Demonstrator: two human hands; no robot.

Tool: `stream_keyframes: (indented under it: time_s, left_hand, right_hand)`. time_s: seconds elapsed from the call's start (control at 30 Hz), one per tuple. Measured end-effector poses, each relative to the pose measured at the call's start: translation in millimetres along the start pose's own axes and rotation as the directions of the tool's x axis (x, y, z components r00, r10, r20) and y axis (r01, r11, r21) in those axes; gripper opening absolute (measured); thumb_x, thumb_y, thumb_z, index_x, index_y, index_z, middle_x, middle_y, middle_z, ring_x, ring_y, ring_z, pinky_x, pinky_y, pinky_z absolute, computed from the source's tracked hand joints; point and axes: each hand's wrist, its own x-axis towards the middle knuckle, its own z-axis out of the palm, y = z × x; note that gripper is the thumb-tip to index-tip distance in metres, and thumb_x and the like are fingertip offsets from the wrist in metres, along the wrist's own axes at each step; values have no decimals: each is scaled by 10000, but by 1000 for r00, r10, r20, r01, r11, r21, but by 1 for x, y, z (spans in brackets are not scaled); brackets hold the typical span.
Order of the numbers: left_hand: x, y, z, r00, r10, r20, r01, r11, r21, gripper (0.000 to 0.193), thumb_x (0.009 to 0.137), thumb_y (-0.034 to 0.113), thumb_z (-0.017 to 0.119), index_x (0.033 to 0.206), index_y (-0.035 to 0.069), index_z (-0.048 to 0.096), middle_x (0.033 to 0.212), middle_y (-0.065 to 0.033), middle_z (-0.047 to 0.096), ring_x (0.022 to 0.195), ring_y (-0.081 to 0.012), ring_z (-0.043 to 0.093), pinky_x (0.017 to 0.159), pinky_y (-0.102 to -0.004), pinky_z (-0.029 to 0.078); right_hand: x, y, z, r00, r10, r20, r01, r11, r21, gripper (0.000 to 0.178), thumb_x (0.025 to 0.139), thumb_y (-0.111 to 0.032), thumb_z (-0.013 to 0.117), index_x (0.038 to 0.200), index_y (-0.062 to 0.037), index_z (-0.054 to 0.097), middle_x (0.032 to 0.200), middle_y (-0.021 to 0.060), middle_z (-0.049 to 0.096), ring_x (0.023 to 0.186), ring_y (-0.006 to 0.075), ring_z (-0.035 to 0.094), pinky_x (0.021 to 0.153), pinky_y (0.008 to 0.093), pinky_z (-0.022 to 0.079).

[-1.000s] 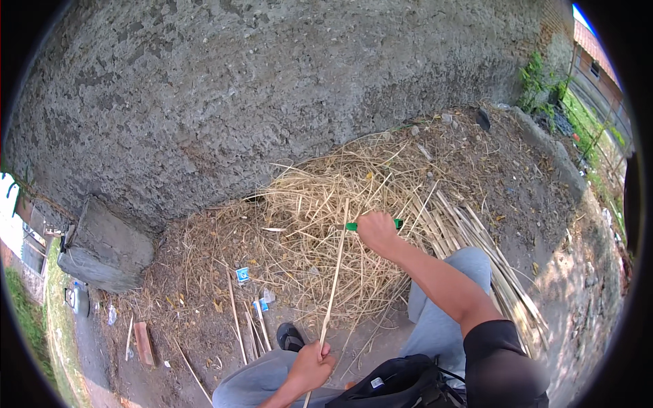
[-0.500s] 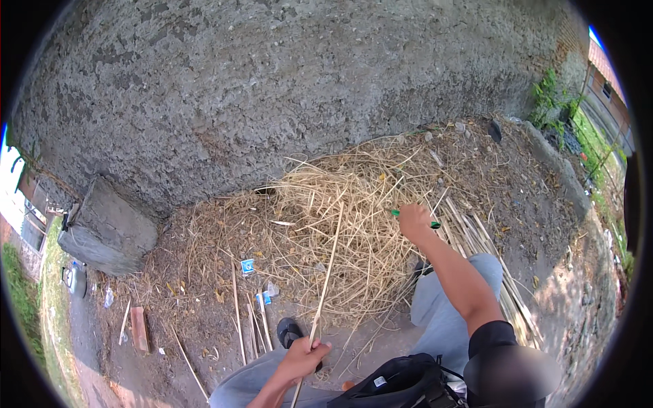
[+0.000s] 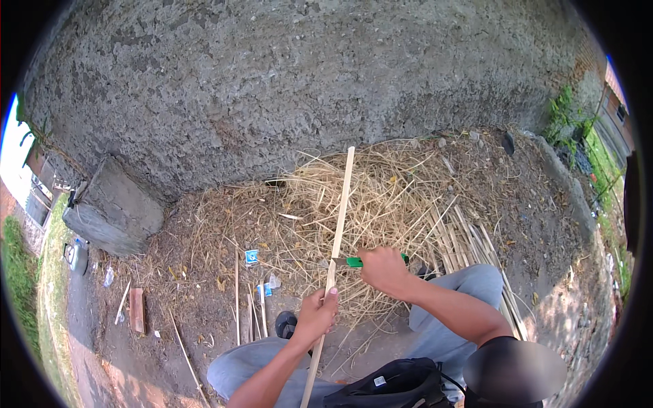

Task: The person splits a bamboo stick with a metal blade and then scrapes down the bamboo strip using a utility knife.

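A long pale bamboo strip (image 3: 344, 197) slants up and away from my lap. My left hand (image 3: 317, 314) is closed round its lower part, thumb on top. In my right hand (image 3: 385, 272) is a green utility knife (image 3: 354, 262), its handle showing on both sides of the fist. The knife's blade end meets the strip a little above my left hand; whether it cuts in is too small to tell. Beneath and beyond the strip lies a heap of curly bamboo shavings (image 3: 381, 217).
A rough grey wall (image 3: 292, 88) rises behind the heap. Several split bamboo strips (image 3: 469, 238) lie right of it, others on the left. A concrete block (image 3: 115, 207), a kettle (image 3: 77, 257), a brick (image 3: 137, 311) and a blue wrapper (image 3: 252, 256) are at left.
My right hand has brought the knife left and nearer, from over the heap to the strip. The strip's far end has risen, and my left hand has moved slightly away from me.
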Motion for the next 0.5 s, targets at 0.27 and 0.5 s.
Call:
stream_keyframes:
  time_s: [0.27, 0.5]
  left_hand:
    - [-1, 13, 18, 997, 69, -28, -67, 997, 49, 293, 1001, 321, 497, 855, 69, 464, 571, 26, 424, 423, -43, 368, 353, -216, 291]
    - [8, 9, 24, 982, 185, -48, -175, 971, 165, 324, 1018, 357, 435, 892, 60, 461, 562, 33, 368, 412, -41, 328, 352, -226, 252]
  right_hand:
    - [1, 1, 0, 999, -30, -37, 28, 998, -57, 84, 751, -88, 563, 784, -33, 617, 621, 185, 629, 582, 355, 657, 523, 461, 520]
    - [4, 3, 2, 996, -54, -65, 46, 991, -125, 93, 792, -93, 546, 793, -31, 616, 622, 162, 647, 570, 313, 672, 490, 425, 522]
